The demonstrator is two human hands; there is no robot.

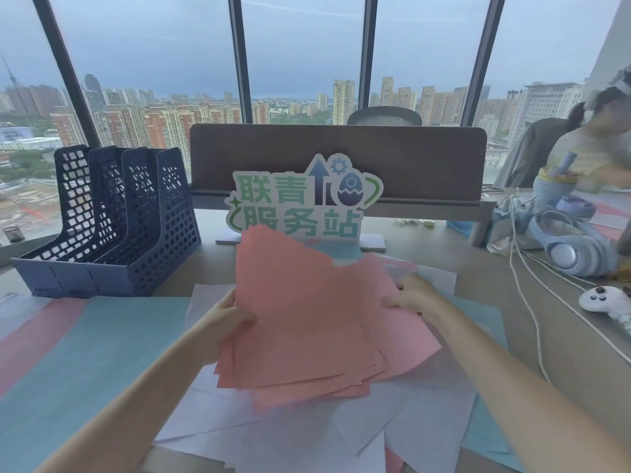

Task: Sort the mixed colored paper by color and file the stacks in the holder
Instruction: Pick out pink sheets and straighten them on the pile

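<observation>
Gripping pink sheets [300, 322] with both hands, left [223, 322] pinching nine o'clock edge, right [415, 297] three o'clock; light, floppy, probably slippery.

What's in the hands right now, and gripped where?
Left hand pinches the pink paper stack at its left edge; right hand grips its right edge.

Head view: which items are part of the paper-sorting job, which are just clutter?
Job:
- pink stack, held by left hand and right hand
- blue sheets
- white sheets
- file holder, no paper visible in it

Clutter:
- standing sign
- headphones
- white cable
- plush toy
</observation>
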